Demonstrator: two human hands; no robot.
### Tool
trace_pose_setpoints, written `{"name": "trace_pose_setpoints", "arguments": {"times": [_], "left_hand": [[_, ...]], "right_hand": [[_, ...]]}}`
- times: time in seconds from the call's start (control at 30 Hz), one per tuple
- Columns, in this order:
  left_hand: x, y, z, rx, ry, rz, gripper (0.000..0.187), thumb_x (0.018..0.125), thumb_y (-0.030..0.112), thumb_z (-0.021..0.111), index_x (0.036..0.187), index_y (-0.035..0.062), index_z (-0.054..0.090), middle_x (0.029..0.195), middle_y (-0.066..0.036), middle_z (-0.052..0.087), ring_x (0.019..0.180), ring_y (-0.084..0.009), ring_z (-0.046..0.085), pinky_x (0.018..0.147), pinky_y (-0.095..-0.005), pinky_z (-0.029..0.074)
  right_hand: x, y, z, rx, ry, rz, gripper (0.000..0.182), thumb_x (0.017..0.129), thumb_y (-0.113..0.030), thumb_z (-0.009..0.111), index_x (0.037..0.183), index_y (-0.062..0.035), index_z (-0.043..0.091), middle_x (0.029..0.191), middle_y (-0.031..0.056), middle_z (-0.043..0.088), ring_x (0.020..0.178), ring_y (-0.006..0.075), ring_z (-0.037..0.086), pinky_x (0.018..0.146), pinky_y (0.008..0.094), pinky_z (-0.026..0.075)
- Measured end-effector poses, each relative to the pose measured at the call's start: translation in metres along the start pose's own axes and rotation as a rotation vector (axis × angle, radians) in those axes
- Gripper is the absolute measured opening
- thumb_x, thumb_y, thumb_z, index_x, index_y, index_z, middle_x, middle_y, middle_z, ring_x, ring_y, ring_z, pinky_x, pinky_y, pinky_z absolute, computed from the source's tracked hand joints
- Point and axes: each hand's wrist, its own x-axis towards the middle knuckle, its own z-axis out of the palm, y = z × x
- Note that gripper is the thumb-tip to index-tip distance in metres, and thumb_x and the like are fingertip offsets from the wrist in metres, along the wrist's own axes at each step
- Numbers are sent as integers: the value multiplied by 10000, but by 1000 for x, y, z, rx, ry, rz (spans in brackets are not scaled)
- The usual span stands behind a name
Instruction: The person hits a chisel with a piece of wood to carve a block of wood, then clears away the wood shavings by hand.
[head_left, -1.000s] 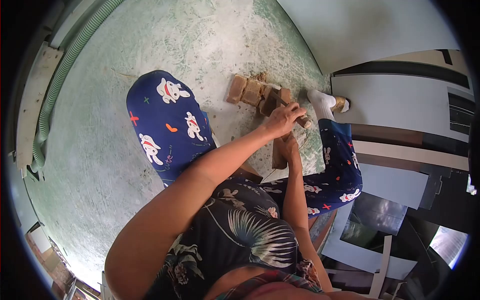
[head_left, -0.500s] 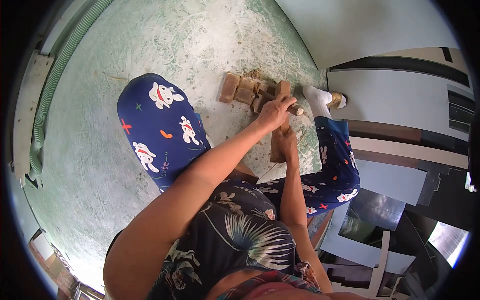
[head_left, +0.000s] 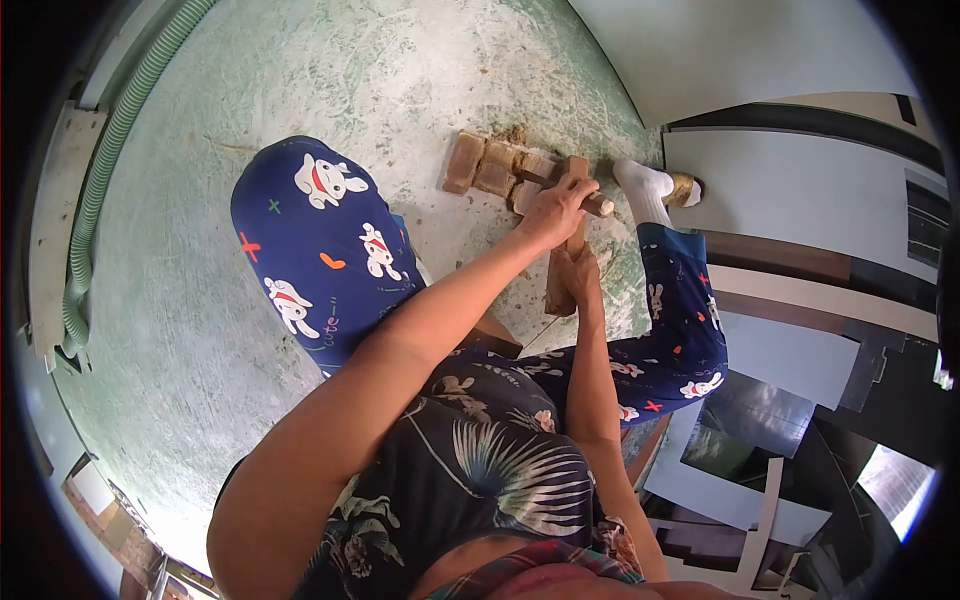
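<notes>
My left hand (head_left: 555, 212) is closed around a brown rod (head_left: 602, 206) with a pale round end. The rod lies across a long wooden block (head_left: 562, 295), and its other, darker end points toward the bricks. Lower down, the fingers of my right hand (head_left: 578, 275) are wrapped round the same block. Whether rod and block are joined is hidden under my left hand. Several brown bricks or blocks (head_left: 495, 168) lie in a row on the floor beside the block's far end. Crumbs of dirt (head_left: 515, 134) are scattered behind them.
The scuffed green-white floor (head_left: 420, 90) surrounds the bricks. My left knee (head_left: 320, 230) is bent at the left; my right foot (head_left: 650, 185), in a white sock, rests near the block. Grey panels (head_left: 790, 190) stand along the right. A ribbed green hose (head_left: 140, 110) runs along the left.
The whole view has shifted slightly. Both hands keep the same grip on rod and block, with little visible change in their position against the bricks.
</notes>
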Motion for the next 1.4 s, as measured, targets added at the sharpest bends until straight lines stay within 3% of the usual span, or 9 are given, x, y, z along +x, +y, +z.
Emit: {"name": "trace_pose_setpoints", "arguments": {"times": [0.1, 0.5, 0.7, 0.93, 1.03, 1.2, 1.3, 1.4], "left_hand": [[1, -1, 0, -6, 1, -25, 469, 798, 51, 657, 1224, 127, 477, 1163, -134, 525, 943, -373, 605, 763, -439, 509], [9, -4, -4, 25, 2, -63, 402, 827, 98, 648, 1187, 132, 473, 1139, -145, 543, 934, -393, 608, 742, -453, 511], [18, -9, -14, -3, 17, -75, 398, 844, 114, 627, 1205, 137, 462, 1136, -159, 544, 958, -408, 594, 765, -474, 504], [21, -7, -16, 76, 27, -68, 416, 818, 82, 637, 1202, 104, 478, 1116, -153, 554, 916, -385, 623, 756, -444, 535], [20, -5, -17, 38, 4, -67, 405, 827, 98, 631, 1205, 123, 489, 1124, -131, 565, 942, -389, 610, 773, -462, 517], [22, -8, -11, 112, -63, -35, 415, 841, 147, 637, 1230, 153, 495, 1135, -108, 565, 963, -359, 612, 781, -463, 513], [17, 1, -16, 152, -121, -71, 404, 843, 178, 645, 1223, 162, 510, 1147, -96, 562, 977, -341, 613, 782, -459, 514], [13, -3, -15, 162, -112, -68, 386, 842, 194, 650, 1208, 166, 527, 1158, -87, 561, 967, -338, 620, 774, -457, 517]], "right_hand": [[-3, 0, 3, -60, 62, -38, 606, 782, -307, 678, 1199, 92, 495, 997, 282, 639, 916, 345, 656, 763, 408, 508], [-18, -11, 0, -99, 47, -31, 599, 780, -267, 650, 1206, 117, 479, 996, 321, 624, 938, 387, 648, 778, 420, 506], [-22, -13, -9, 0, 33, 23, 591, 783, -233, 641, 1254, 80, 469, 1008, 280, 637, 944, 343, 651, 799, 387, 504], [-69, -63, -26, 528, 359, -312, 407, 861, -133, 650, 1196, 26, 481, 983, 85, 588, 857, 148, 564, 747, 284, 483], [-83, -70, -24, 602, 490, -385, 417, 856, -133, 651, 1198, 35, 479, 968, 86, 590, 860, 145, 564, 746, 275, 481], [-94, -63, -36, 409, 251, -239, 458, 850, -134, 643, 1229, 49, 463, 1003, 115, 607, 875, 151, 572, 769, 278, 479], [-99, -59, -35, 394, 333, -250, 472, 849, -138, 645, 1240, 53, 460, 1000, 109, 609, 853, 151, 572, 759, 279, 479], [-106, -62, -25, 595, 425, -314, 482, 848, -140, 649, 1245, 56, 461, 1005, 109, 609, 847, 153, 569, 747, 273, 478]]}}
